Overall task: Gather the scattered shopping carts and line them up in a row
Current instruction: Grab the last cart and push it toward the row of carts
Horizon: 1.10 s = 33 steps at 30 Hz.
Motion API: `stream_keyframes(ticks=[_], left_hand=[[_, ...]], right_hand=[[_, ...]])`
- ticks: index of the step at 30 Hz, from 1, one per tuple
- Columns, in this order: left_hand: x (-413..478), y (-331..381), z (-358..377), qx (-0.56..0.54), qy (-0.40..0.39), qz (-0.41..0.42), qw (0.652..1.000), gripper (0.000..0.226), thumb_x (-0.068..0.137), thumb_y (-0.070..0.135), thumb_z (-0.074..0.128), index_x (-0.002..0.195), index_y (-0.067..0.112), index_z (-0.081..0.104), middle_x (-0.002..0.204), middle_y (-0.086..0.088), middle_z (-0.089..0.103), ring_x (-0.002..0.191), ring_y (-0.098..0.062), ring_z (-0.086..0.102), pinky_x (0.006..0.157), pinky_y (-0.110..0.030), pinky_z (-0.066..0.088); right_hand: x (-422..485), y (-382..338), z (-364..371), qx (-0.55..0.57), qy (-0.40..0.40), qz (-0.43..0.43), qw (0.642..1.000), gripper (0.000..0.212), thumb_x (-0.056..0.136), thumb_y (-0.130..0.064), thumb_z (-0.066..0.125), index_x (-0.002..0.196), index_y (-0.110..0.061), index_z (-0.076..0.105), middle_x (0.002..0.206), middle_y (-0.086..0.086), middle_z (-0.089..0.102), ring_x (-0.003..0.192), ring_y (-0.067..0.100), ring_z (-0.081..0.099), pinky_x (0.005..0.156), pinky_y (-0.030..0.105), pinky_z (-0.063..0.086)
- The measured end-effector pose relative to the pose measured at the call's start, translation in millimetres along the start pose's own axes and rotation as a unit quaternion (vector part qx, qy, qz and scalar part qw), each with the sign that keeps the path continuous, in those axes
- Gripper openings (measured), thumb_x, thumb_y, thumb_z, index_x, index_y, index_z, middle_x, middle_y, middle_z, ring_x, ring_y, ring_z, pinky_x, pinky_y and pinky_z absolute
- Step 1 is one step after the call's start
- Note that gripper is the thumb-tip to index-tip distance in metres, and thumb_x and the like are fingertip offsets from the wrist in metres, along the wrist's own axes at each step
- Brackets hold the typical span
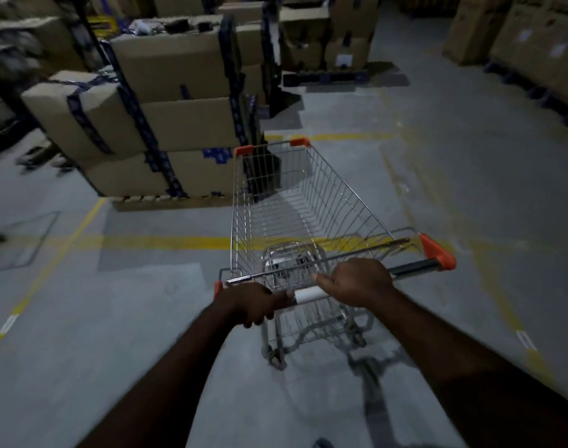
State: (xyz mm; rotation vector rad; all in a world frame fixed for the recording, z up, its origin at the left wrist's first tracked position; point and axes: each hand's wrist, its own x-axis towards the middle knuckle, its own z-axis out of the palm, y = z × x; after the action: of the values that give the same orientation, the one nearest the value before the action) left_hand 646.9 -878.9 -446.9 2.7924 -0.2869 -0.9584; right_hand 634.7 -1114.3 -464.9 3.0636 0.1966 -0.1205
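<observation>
A wire shopping cart (pixel 350 202) with orange corner caps stands in front of me on the grey floor, its basket empty and pointing away. My left hand (pixel 250 303) grips the left part of the cart's handle bar (pixel 412 268). My right hand (pixel 357 282) grips the bar just right of a white sleeve at its middle. The rear wheels show below the handle. No other cart is plainly in view; a faint wire frame lies at the far left edge.
Stacked cardboard boxes (pixel 166 124) on a pallet stand close to the cart's front left. More boxes (pixel 327 43) fill the back, and a row of boxes (pixel 534 43) lines the right wall. Yellow floor lines (pixel 166 242) cross the aisle.
</observation>
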Motion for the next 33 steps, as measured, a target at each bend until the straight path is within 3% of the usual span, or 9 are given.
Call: stream_keyframes(ticks=[3,5,8,11,15,18,23,26,33], left_hand=[[-7.2,1.4,13.0,0.025,0.065,-0.008,0.998,0.086,0.081,0.091,0.011,0.073,0.026,0.068,0.09,0.006,0.073,0.109,-0.016,0.063,0.113,-0.062,0.008],[-14.1,4.0,23.3,0.02,0.097,-0.003,0.995,0.084,0.08,0.092,0.011,0.069,0.028,0.064,0.102,0.006,0.073,0.117,-0.017,0.06,0.114,-0.064,0.003],[-26.5,7.8,36.7,0.014,0.125,-0.005,0.992,0.084,0.078,0.094,0.009,0.07,0.028,0.061,0.104,0.004,0.073,0.116,-0.017,0.061,0.115,-0.064,0.003],[-43.2,13.5,53.8,0.018,0.134,-0.022,0.991,0.086,0.078,0.093,0.007,0.083,0.03,0.066,0.113,0.001,0.071,0.119,-0.02,0.059,0.115,-0.064,0.005],[-68.8,22.1,78.7,0.0,0.15,-0.048,0.988,0.097,0.078,0.094,0.006,0.107,0.032,0.073,0.114,0.001,0.071,0.12,-0.021,0.059,0.113,-0.065,0.004],[-91.8,27.1,93.4,-0.01,0.15,-0.072,0.986,0.092,0.082,0.09,0.007,0.115,0.033,0.071,0.121,0.0,0.069,0.124,-0.022,0.057,0.114,-0.064,0.004],[-115.8,21.0,108.4,-0.035,0.16,-0.12,0.979,0.095,0.08,0.091,0.004,0.105,0.03,0.073,0.108,0.003,0.071,0.115,-0.02,0.061,0.115,-0.065,0.007],[-128.9,16.5,115.5,-0.047,0.172,-0.153,0.972,0.096,0.08,0.091,0.003,0.101,0.029,0.073,0.104,0.004,0.071,0.112,-0.02,0.062,0.115,-0.065,0.008],[-163.4,5.1,138.6,-0.073,0.196,-0.233,0.95,0.092,0.077,0.093,0.004,0.094,0.032,0.071,0.105,0.005,0.072,0.113,-0.019,0.062,0.115,-0.062,0.015]], right_hand=[[-6.3,-1.2,-2.3,0.003,-0.005,-0.005,1.0,0.076,0.095,-0.071,0.025,0.098,-0.013,0.074,0.104,0.012,0.071,0.099,0.03,0.066,0.08,0.035,0.046],[-12.0,-0.2,0.5,0.009,0.002,-0.006,1.0,0.078,0.094,-0.073,0.025,0.098,-0.013,0.074,0.105,0.012,0.071,0.1,0.03,0.067,0.082,0.035,0.046],[-20.0,1.9,7.8,0.002,0.022,-0.016,1.0,0.086,0.087,-0.079,0.018,0.093,-0.014,0.074,0.1,0.01,0.072,0.097,0.03,0.067,0.079,0.034,0.048],[-33.3,2.1,10.6,-0.001,0.022,-0.028,0.999,0.094,0.078,-0.082,0.009,0.09,-0.016,0.074,0.096,0.009,0.071,0.093,0.029,0.067,0.075,0.034,0.046],[-55.9,2.7,6.5,0.001,0.031,-0.047,0.998,0.079,0.09,-0.078,0.026,0.08,-0.014,0.071,0.078,0.004,0.06,0.082,0.027,0.063,0.069,0.031,0.041],[-67.5,-1.8,3.7,-0.019,0.034,-0.084,0.996,0.077,0.092,-0.076,0.027,0.081,-0.014,0.072,0.084,0.007,0.066,0.086,0.028,0.066,0.07,0.032,0.042],[-66.3,-18.2,3.0,-0.015,0.037,-0.145,0.989,0.08,0.091,-0.077,0.024,0.086,-0.013,0.072,0.097,0.01,0.071,0.094,0.029,0.067,0.073,0.032,0.037],[-60.5,-30.7,6.5,-0.018,0.032,-0.186,0.982,0.088,0.083,-0.079,0.014,0.086,-0.013,0.072,0.097,0.01,0.072,0.094,0.029,0.067,0.077,0.034,0.043],[-60.4,-67.4,5.0,-0.025,0.047,-0.28,0.958,0.078,0.092,-0.073,0.024,0.093,-0.013,0.074,0.097,0.012,0.072,0.094,0.03,0.067,0.075,0.034,0.043]])
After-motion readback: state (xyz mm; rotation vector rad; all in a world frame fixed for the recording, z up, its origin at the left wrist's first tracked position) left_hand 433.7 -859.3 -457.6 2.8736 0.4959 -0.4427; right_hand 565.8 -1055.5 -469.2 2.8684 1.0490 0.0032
